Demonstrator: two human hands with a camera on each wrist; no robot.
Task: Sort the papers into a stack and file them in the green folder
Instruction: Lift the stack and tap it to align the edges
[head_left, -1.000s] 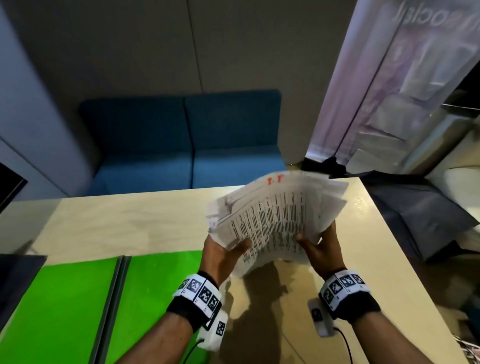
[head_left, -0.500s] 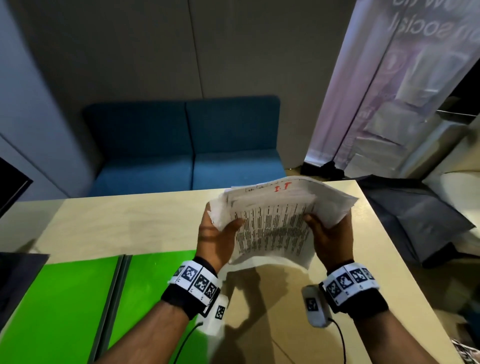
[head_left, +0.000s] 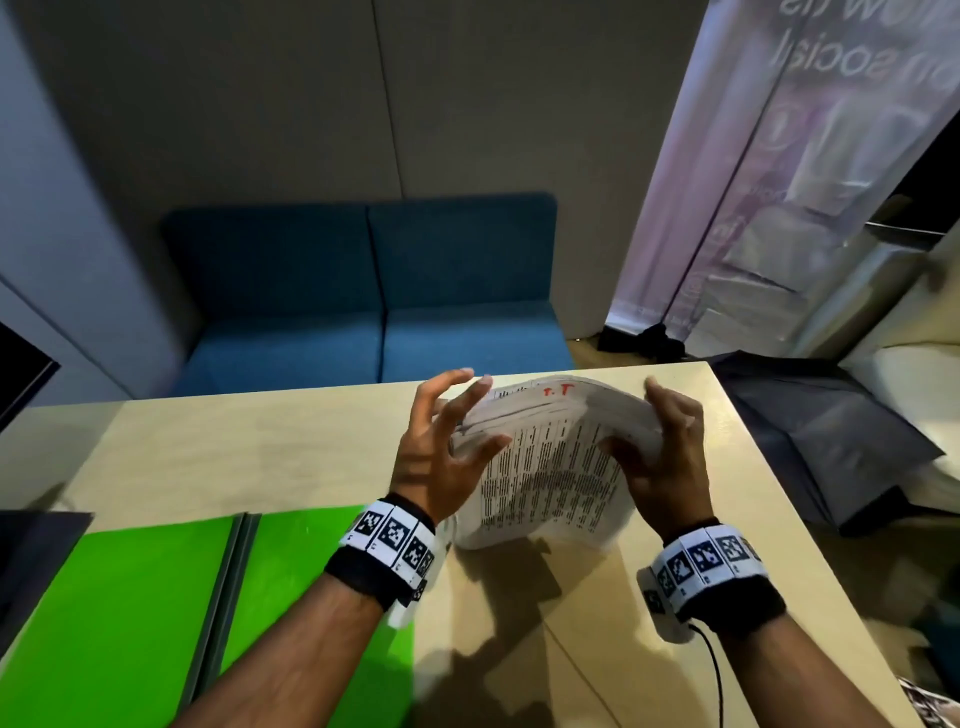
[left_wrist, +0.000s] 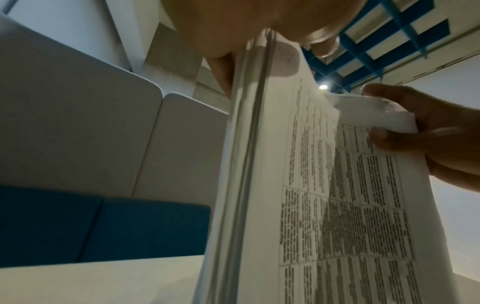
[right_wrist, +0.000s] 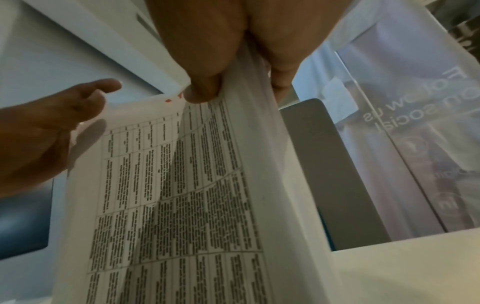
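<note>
A thick stack of printed papers (head_left: 550, 467) stands on its lower edge on the table (head_left: 260, 447), bowed towards me, with red marks at its top. My right hand (head_left: 660, 436) grips the stack's right edge, thumb in front and fingers behind. My left hand (head_left: 457, 415) has spread fingers against the left edge, its thumb touching the front sheet. The left wrist view has the papers (left_wrist: 337, 205) edge-on with the right hand (left_wrist: 428, 139) pinching the far side. From the right wrist, the papers (right_wrist: 182, 205) and the left hand (right_wrist: 52, 123) show. The green folder (head_left: 130, 597) lies open at the near left.
A blue sofa (head_left: 374, 296) stands behind the table's far edge. A pale banner (head_left: 779, 182) hangs at the right, with a dark bag (head_left: 810, 431) below it beside the table. A dark object (head_left: 31, 561) lies left of the folder. A cable (head_left: 717, 675) trails from my right wrist.
The fanned, uneven papers have been drawn into a tighter stack and set down on the table. My left hand has loosened its grip and spread its fingers along the left edge.
</note>
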